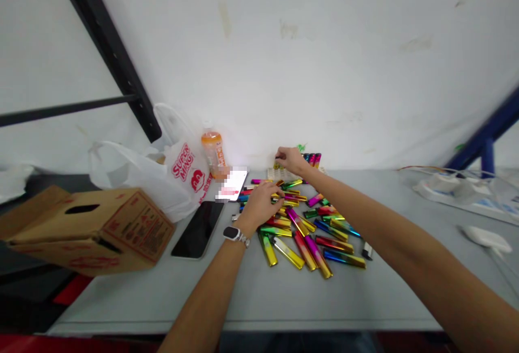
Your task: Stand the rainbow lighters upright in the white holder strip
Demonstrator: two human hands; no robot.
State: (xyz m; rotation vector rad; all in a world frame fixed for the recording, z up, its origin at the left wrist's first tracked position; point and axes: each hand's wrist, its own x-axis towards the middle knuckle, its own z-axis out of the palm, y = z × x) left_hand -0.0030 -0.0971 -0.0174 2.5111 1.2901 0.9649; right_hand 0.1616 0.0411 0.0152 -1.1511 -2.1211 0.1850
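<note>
A heap of shiny, multicoloured metallic sticks (pixel 312 228) lies on the grey table (pixel 284 293). My left hand (pixel 261 204), with a watch on its wrist, rests on the left side of the heap, fingers curled on one stick. My right hand (pixel 290 159) reaches to the back of the table by the wall. Its fingertips pinch a small piece over a pale tray (pixel 279 173). A few sticks (pixel 311 158) stand upright in that tray just right of the hand.
A dark phone (pixel 198 230) and a lit phone (pixel 234 184) lie left of the heap. Behind them stand an orange drink bottle (pixel 213 153), a white plastic bag (pixel 162 180) and a cardboard box (pixel 89 228). A white power strip (pixel 458 193) sits at the right.
</note>
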